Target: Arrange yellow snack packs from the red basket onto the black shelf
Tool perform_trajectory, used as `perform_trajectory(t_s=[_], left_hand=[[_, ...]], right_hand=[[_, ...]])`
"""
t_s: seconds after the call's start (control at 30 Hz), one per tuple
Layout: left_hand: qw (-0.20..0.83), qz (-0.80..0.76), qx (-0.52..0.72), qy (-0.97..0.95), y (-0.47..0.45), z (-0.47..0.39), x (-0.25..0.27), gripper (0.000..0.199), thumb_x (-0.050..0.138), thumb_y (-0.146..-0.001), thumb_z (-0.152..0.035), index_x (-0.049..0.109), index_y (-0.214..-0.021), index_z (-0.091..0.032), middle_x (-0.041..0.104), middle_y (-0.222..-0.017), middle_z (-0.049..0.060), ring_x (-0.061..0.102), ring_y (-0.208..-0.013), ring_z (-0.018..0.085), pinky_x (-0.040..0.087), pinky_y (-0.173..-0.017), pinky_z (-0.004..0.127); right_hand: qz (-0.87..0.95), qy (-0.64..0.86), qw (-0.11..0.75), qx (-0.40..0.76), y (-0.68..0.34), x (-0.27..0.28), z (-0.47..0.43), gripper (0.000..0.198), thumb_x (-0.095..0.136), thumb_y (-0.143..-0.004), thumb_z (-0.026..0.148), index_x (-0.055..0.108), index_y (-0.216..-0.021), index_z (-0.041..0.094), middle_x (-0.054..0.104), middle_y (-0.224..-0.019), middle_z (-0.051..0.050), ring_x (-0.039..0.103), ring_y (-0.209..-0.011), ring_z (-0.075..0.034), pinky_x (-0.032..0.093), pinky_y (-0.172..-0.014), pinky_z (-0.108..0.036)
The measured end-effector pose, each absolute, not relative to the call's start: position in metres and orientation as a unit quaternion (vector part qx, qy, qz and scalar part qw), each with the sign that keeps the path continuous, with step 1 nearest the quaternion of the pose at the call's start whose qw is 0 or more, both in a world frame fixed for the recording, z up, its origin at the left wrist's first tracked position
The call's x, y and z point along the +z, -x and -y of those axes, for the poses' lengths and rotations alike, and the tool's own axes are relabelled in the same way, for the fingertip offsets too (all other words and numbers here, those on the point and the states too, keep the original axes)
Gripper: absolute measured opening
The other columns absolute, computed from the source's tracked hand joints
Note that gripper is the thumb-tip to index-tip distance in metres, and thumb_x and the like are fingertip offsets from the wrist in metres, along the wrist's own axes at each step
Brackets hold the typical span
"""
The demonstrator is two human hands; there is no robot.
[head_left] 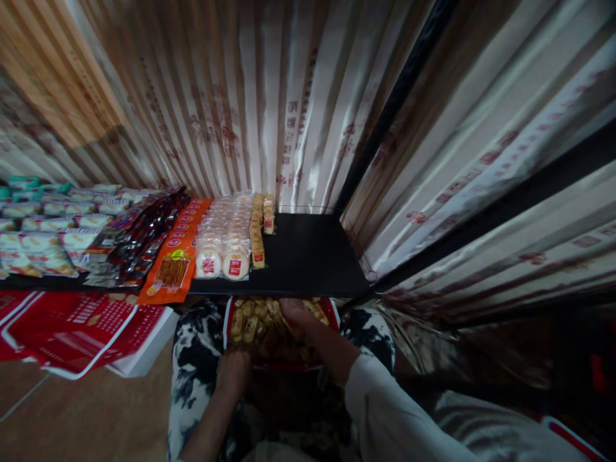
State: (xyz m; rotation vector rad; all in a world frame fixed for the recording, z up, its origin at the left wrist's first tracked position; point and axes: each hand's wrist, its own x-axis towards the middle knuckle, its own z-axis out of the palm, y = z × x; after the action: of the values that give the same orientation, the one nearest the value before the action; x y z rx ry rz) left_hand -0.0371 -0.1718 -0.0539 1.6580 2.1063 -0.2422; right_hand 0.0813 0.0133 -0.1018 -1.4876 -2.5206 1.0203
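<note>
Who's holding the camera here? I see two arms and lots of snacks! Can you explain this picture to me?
There's no robot here, just a person. The camera sits on their head, looking forward and down, so you see their own arms.

The left hand is at the near edge of a red container. The right hand reaches in among small yellow packets; it's too dim to tell whether it grips any.

On the black shelf are pale packets, dark shiny ones, an orange bag, and wrapped round crackers.
</note>
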Motion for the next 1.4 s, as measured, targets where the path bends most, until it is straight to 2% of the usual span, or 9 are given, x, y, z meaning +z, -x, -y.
perform_trajectory(t_s=[0.17, 0.3, 0.5, 0.77, 0.93, 1.03, 1.1, 1.27, 1.4], left_hand=[[0.232, -0.765, -0.080, -0.596, 0.033, 0.170, -0.057, 0.036, 0.036, -0.076, -0.003, 0.067, -0.092, -0.011, 0.069, -0.090, 0.016, 0.063, -0.089, 0.021, 0.044, -0.083, 0.033], [0.233, -0.772, -0.077, -0.587, 0.029, 0.168, -0.054, 0.037, 0.034, -0.077, -0.002, 0.066, -0.093, -0.008, 0.068, -0.094, 0.018, 0.063, -0.092, 0.023, 0.046, -0.082, 0.034], [0.262, -0.762, -0.069, -0.588, 0.022, 0.165, -0.049, 0.039, 0.034, -0.074, 0.001, 0.064, -0.099, -0.008, 0.066, -0.099, 0.017, 0.062, -0.096, 0.022, 0.047, -0.081, 0.031], [0.275, -0.737, -0.068, -0.613, 0.014, 0.156, -0.044, 0.035, 0.039, -0.076, -0.005, 0.065, -0.098, -0.012, 0.067, -0.099, 0.015, 0.063, -0.092, 0.024, 0.048, -0.076, 0.033], [0.309, -0.736, 0.123, -0.591, 0.018, 0.129, -0.009, 0.029, 0.035, -0.086, -0.023, 0.062, -0.095, -0.021, 0.068, -0.096, 0.007, 0.063, -0.091, 0.019, 0.048, -0.077, 0.029], [0.309, -0.726, 0.293, -0.540, 0.012, 0.099, 0.011, 0.031, 0.040, -0.084, -0.025, 0.054, -0.111, -0.020, 0.063, -0.112, 0.007, 0.058, -0.103, 0.017, 0.044, -0.089, 0.027], [0.325, -0.708, 0.362, -0.513, 0.006, 0.075, 0.019, 0.035, 0.042, -0.083, -0.025, 0.050, -0.117, -0.019, 0.061, -0.115, 0.006, 0.059, -0.100, 0.015, 0.045, -0.089, 0.027], [0.341, -0.710, 0.436, -0.435, 0.001, 0.021, 0.022, 0.032, 0.039, -0.081, -0.016, 0.050, -0.111, -0.016, 0.065, -0.103, 0.006, 0.063, -0.076, 0.011, 0.051, -0.073, 0.024], [0.279, -0.740, 0.440, -0.427, 0.002, -0.007, 0.016, 0.038, 0.038, -0.080, -0.013, 0.046, -0.118, -0.014, 0.061, -0.112, 0.010, 0.062, -0.088, 0.015, 0.049, -0.084, 0.029]], right_hand=[[0.829, 0.472, -0.033, 0.299, -0.086, -0.090, -0.014, 0.033, 0.047, -0.081, 0.018, 0.060, -0.112, 0.021, 0.060, -0.120, -0.011, 0.051, -0.113, -0.024, 0.033, -0.097, -0.034], [0.856, 0.434, -0.046, 0.277, -0.102, -0.084, -0.003, 0.034, 0.051, -0.080, 0.020, 0.058, -0.114, 0.020, 0.062, -0.113, -0.013, 0.054, -0.108, -0.027, 0.037, -0.093, -0.036], [0.879, 0.398, 0.036, 0.261, -0.128, -0.078, 0.019, 0.030, 0.043, -0.085, 0.020, 0.052, -0.113, 0.017, 0.058, -0.118, -0.010, 0.050, -0.112, -0.020, 0.037, -0.093, -0.030], [0.841, 0.432, 0.118, 0.305, -0.131, -0.059, 0.028, 0.033, 0.046, -0.086, 0.037, 0.052, -0.112, 0.017, 0.063, -0.110, -0.011, 0.057, -0.104, -0.024, 0.042, -0.090, -0.034], [0.768, 0.417, 0.230, 0.429, -0.129, -0.022, 0.012, 0.028, 0.047, -0.083, 0.043, 0.056, -0.099, 0.022, 0.068, -0.082, -0.003, 0.064, -0.076, -0.018, 0.049, -0.069, -0.027], [0.694, 0.401, 0.299, 0.517, -0.125, 0.000, -0.008, 0.029, 0.048, -0.082, 0.044, 0.055, -0.100, 0.022, 0.067, -0.082, -0.002, 0.063, -0.072, -0.016, 0.050, -0.063, -0.025], [0.664, 0.394, 0.326, 0.545, -0.121, 0.009, -0.022, 0.031, 0.048, -0.081, 0.045, 0.054, -0.100, 0.021, 0.065, -0.082, -0.002, 0.062, -0.071, -0.015, 0.050, -0.060, -0.024], [0.681, 0.411, 0.348, 0.496, -0.110, 0.006, -0.055, 0.043, 0.056, -0.075, 0.041, 0.050, -0.112, 0.019, 0.063, -0.085, -0.002, 0.059, -0.065, -0.012, 0.048, -0.055, -0.022], [0.678, 0.425, 0.386, 0.459, -0.095, -0.003, -0.084, 0.047, 0.056, -0.076, 0.034, 0.044, -0.119, 0.019, 0.066, -0.093, -0.005, 0.062, -0.077, -0.016, 0.051, -0.066, -0.027]])
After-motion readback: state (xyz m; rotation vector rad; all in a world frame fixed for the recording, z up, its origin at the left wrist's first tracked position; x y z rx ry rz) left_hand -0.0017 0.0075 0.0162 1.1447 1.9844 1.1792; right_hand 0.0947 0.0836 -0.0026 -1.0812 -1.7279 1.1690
